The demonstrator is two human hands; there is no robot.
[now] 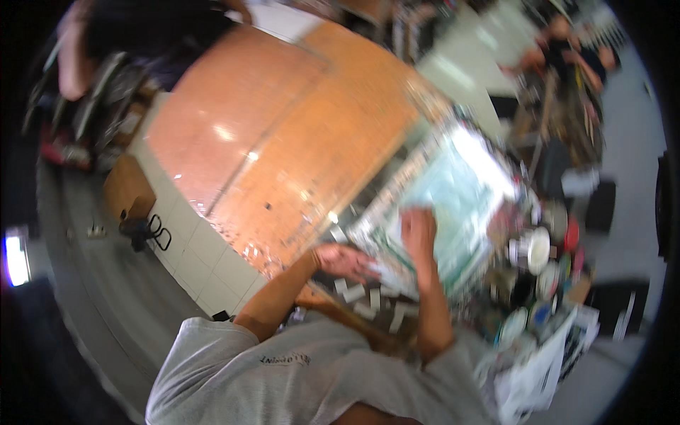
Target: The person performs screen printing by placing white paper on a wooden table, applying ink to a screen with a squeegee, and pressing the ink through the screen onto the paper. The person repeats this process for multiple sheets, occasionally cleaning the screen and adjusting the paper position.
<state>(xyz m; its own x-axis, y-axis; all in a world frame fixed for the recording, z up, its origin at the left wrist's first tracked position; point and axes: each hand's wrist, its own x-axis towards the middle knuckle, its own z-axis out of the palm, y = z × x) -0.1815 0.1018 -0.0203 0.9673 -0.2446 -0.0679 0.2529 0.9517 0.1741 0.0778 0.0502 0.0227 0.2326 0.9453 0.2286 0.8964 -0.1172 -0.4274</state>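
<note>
My left hand (345, 261) is out over the near edge of the work area, fingers stretched and apart, holding nothing that I can see. To its right, my right hand (419, 228) is curled closed above a pale greenish, glassy sheet (453, 188); what it holds, if anything, is hidden. The sheet has a bright white glare at its far right corner and a dark green near edge. Several small white strips (354, 292) lie scattered on a dark surface just below both hands. The picture is smeared by motion.
Large orange boards (283, 127) cover the table to the left and beyond. Jars and tubs (533, 251) crowd the right side, with white sheets of paper (531, 379) nearer. A co-worker in dark clothing (152, 35) stands far left; other people (567, 57) are far right.
</note>
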